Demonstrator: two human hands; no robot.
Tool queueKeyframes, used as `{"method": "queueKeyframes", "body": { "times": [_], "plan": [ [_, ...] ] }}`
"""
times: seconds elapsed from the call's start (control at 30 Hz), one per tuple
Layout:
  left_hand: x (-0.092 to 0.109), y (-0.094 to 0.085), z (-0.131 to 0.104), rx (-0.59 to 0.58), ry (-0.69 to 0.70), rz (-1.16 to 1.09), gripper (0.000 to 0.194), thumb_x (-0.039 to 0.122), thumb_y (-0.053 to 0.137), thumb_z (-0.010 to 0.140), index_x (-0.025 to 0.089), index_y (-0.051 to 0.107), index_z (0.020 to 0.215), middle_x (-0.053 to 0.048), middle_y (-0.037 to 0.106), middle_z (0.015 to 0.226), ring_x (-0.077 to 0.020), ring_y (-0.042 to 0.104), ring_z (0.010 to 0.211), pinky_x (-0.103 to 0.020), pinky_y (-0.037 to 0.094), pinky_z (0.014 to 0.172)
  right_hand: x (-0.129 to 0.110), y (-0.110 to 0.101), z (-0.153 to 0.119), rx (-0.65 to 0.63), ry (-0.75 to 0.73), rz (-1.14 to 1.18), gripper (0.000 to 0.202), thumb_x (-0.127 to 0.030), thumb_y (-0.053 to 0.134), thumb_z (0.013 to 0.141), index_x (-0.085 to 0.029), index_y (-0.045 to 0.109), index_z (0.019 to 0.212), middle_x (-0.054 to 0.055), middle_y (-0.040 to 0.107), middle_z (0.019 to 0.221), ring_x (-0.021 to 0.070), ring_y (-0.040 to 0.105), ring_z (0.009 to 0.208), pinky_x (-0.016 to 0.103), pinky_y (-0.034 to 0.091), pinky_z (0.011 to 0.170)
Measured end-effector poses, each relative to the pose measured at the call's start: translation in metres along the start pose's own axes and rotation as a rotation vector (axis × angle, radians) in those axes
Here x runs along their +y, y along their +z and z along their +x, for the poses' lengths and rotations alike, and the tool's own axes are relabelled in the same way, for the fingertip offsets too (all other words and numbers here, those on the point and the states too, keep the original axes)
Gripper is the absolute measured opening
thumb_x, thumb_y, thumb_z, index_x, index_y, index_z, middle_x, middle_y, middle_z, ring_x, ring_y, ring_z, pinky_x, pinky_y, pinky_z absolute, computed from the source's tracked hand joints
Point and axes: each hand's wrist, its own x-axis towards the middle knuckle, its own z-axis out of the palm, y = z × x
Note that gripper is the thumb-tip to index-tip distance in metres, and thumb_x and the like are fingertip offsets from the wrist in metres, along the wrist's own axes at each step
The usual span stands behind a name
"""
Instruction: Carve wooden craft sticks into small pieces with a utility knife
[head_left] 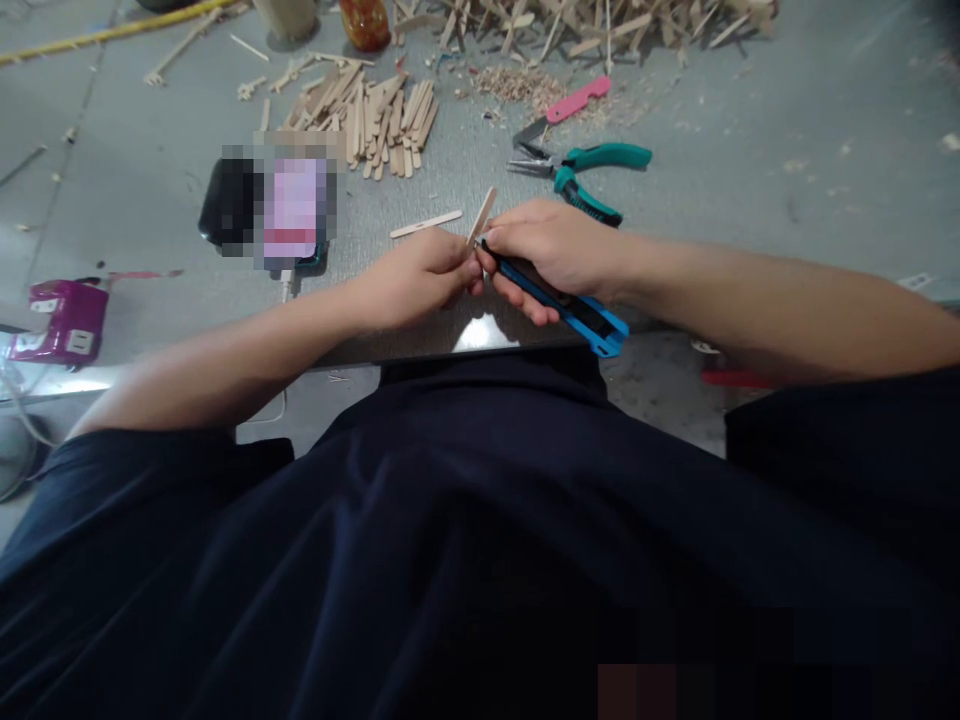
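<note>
Between the fingers of my left hand [431, 272] a wooden craft stick [484, 213] is pinched, its free end pointing up and away from me. My right hand [547, 255] wraps round a blue and black utility knife [559, 300], whose tip end meets the stick beside my left fingertips. The blade itself is too small to make out. Just beyond my left hand a second craft stick [426, 224] with a small dark mark lies flat on the table [720, 180].
Pliers with teal handles [607, 155] and a pink-handled folding knife [577, 100] lie past my right hand. A pile of craft sticks [386, 125], wood shavings [525, 85] and joined sticks [585, 25] spread farther back. A blurred phone [292, 215] with a cable is at left.
</note>
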Motion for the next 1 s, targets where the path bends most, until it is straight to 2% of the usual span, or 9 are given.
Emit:
{"method": "queueKeyframes", "body": {
  "times": [0.1, 0.23, 0.33, 0.47, 0.67, 0.87, 1.0],
  "plan": [
    [-0.011, 0.000, 0.002, -0.022, -0.004, -0.272, 0.039, 0.055, 0.075, 0.113, 0.024, 0.067, 0.090, 0.006, 0.044, 0.061, -0.0123, 0.036, 0.054, -0.031, 0.027, 0.055, -0.002, -0.001, 0.000, -0.004, -0.028, 0.023, 0.035, -0.027, 0.053, 0.126, -0.023, 0.064, 0.092, -0.001, 0.068, 0.060, 0.0147, 0.060, 0.039, 0.018, 0.048, 0.035],
    [-0.017, 0.003, 0.005, -0.020, 0.051, -0.417, 0.050, 0.066, 0.086, 0.106, 0.023, 0.069, 0.089, 0.008, 0.044, 0.057, -0.0095, 0.032, 0.050, -0.031, 0.021, 0.051, -0.007, -0.001, -0.003, 0.018, -0.009, 0.019, 0.042, -0.022, 0.044, 0.127, -0.022, 0.063, 0.090, 0.001, 0.069, 0.062, 0.0160, 0.061, 0.039, 0.020, 0.048, 0.036],
    [-0.017, 0.003, 0.005, -0.027, 0.062, -0.450, 0.052, 0.068, 0.088, 0.106, 0.023, 0.070, 0.090, 0.008, 0.045, 0.056, -0.0088, 0.033, 0.049, -0.030, 0.020, 0.050, -0.009, -0.001, -0.005, 0.026, -0.008, 0.030, 0.044, -0.021, 0.041, 0.128, -0.023, 0.062, 0.089, 0.000, 0.068, 0.061, 0.0153, 0.060, 0.038, 0.020, 0.047, 0.036],
    [-0.017, 0.002, 0.005, -0.034, 0.058, -0.500, 0.055, 0.071, 0.091, 0.103, 0.022, 0.072, 0.088, 0.008, 0.047, 0.056, -0.0069, 0.034, 0.051, -0.028, 0.020, 0.051, -0.008, -0.004, -0.006, -0.024, -0.010, 0.036, 0.037, -0.038, 0.057, 0.129, -0.024, 0.062, 0.095, -0.001, 0.069, 0.064, 0.0152, 0.061, 0.042, 0.018, 0.049, 0.040],
    [-0.019, 0.004, 0.007, -0.049, 0.075, -0.569, 0.052, 0.066, 0.093, 0.102, 0.020, 0.073, 0.090, 0.007, 0.049, 0.057, -0.0070, 0.033, 0.050, -0.026, 0.020, 0.050, -0.011, -0.003, -0.007, -0.009, -0.024, 0.042, 0.042, -0.022, 0.045, 0.124, -0.022, 0.065, 0.087, 0.001, 0.066, 0.061, 0.0152, 0.059, 0.042, 0.020, 0.045, 0.037],
    [-0.022, 0.009, 0.010, 0.019, 0.072, -0.657, 0.054, 0.067, 0.099, 0.095, 0.018, 0.074, 0.090, 0.003, 0.061, 0.064, -0.0064, 0.035, 0.050, -0.024, 0.021, 0.048, -0.014, 0.000, -0.010, 0.026, -0.025, 0.033, 0.046, -0.016, 0.038, 0.126, -0.023, 0.065, 0.089, 0.000, 0.070, 0.064, 0.0154, 0.063, 0.045, 0.022, 0.051, 0.041],
    [-0.020, 0.010, 0.010, 0.031, 0.060, -0.658, 0.046, 0.057, 0.095, 0.101, 0.018, 0.072, 0.091, 0.007, 0.050, 0.057, -0.0065, 0.032, 0.048, -0.023, 0.021, 0.049, -0.016, 0.005, -0.009, 0.089, -0.015, 0.034, 0.044, -0.014, 0.038, 0.125, -0.023, 0.063, 0.089, 0.000, 0.069, 0.062, 0.0166, 0.062, 0.042, 0.024, 0.052, 0.040]
  ]
}}
